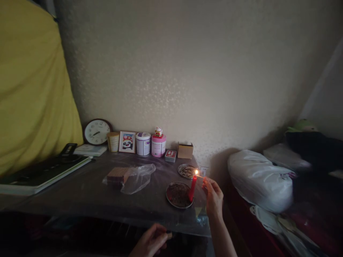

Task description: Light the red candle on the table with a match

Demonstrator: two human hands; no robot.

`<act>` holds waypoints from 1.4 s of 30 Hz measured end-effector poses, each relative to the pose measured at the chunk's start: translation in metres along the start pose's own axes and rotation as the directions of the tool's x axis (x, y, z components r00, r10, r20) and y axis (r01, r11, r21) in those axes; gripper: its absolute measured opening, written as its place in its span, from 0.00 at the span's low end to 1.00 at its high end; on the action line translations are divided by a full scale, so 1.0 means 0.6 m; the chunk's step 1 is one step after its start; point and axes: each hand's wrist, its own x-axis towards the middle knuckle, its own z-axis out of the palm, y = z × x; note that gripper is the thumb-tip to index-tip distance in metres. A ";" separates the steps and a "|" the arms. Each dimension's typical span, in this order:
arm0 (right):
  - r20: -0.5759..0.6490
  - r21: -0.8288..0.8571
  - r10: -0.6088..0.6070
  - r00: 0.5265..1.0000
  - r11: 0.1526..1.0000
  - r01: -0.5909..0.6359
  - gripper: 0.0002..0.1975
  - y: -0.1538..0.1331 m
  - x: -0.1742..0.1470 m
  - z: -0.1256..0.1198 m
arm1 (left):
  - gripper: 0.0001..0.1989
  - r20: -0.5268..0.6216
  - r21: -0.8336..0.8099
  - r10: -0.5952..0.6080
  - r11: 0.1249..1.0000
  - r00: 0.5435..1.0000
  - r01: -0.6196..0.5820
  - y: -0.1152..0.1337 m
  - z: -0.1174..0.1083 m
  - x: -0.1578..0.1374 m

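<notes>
My right hand (213, 196) pinches a thin matchstick (200, 176), its tip at the top of a red candle (192, 189). A small bright flame (196, 172) burns there; whether it sits on the match, the wick or both I cannot tell. The candle stands tilted slightly at the right side of a round metal plate (171, 201) with a dark, stained surface. Low in front of the table edge, my left hand (153, 240) is closed around a small tan box, apparently a matchbox (169, 235), mostly hidden by the fingers.
Behind the candle lies a second plate (182, 172) of thin sticks. A brown pack (118, 175) in clear plastic lies left. Along the wall stand a clock (97, 132), picture frame (127, 142), two tins, a card box (170, 155) and an open carton (185, 150). White bags (259, 178) sit right.
</notes>
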 end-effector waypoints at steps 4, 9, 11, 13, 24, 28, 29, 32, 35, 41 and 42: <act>0.004 -0.010 -0.005 1.000 1.000 0.006 0.13 0.000 0.000 0.000 | 0.19 -0.002 -0.006 -0.008 1.000 1.000 0.008 0.005 0.003 -0.005; 0.004 -0.016 -0.005 1.000 1.000 0.005 0.13 -0.002 -0.001 0.001 | 0.19 -0.014 -0.024 -0.007 1.000 1.000 0.006 0.010 0.005 -0.009; 0.008 -0.019 -0.003 1.000 1.000 0.003 0.13 -0.003 -0.002 0.002 | 0.18 -0.005 -0.028 -0.013 1.000 1.000 0.013 0.011 0.005 -0.009; 0.013 -0.022 -0.001 1.000 1.000 0.002 0.13 -0.004 -0.002 0.002 | 0.18 -0.001 -0.017 -0.016 1.000 1.000 0.016 0.012 0.005 -0.008; 0.004 -0.006 0.005 1.000 1.000 -0.005 0.12 -0.002 -0.002 0.003 | 0.19 -0.014 -0.022 -0.002 1.000 1.000 0.001 0.013 0.004 -0.011; 0.000 0.006 0.005 1.000 1.000 -0.005 0.12 -0.002 -0.003 0.002 | 0.19 -0.013 -0.027 0.000 1.000 1.000 -0.001 0.011 0.004 -0.010; 0.001 0.009 0.004 1.000 1.000 -0.004 0.12 -0.003 -0.003 0.002 | 0.19 -0.010 -0.030 -0.002 1.000 1.000 0.001 0.010 0.004 -0.009; 0.002 0.017 -0.001 1.000 1.000 0.001 0.12 -0.006 -0.004 0.002 | 0.20 -0.009 -0.037 -0.005 0.999 1.000 0.004 0.007 0.003 -0.005; 0.001 0.035 -0.004 1.000 0.999 0.004 0.12 -0.010 -0.004 0.001 | 0.20 -0.011 -0.036 -0.002 0.999 1.000 0.001 0.009 0.004 -0.006; -0.015 0.110 0.015 1.000 0.994 -0.013 0.14 -0.026 0.002 -0.001 | 0.18 -0.026 -0.033 -0.021 0.999 0.999 0.020 0.017 0.006 -0.013; -0.014 0.126 0.021 1.000 0.992 -0.019 0.15 -0.035 0.003 -0.003 | 0.18 -0.027 -0.032 -0.024 0.999 0.999 0.023 0.017 0.006 -0.013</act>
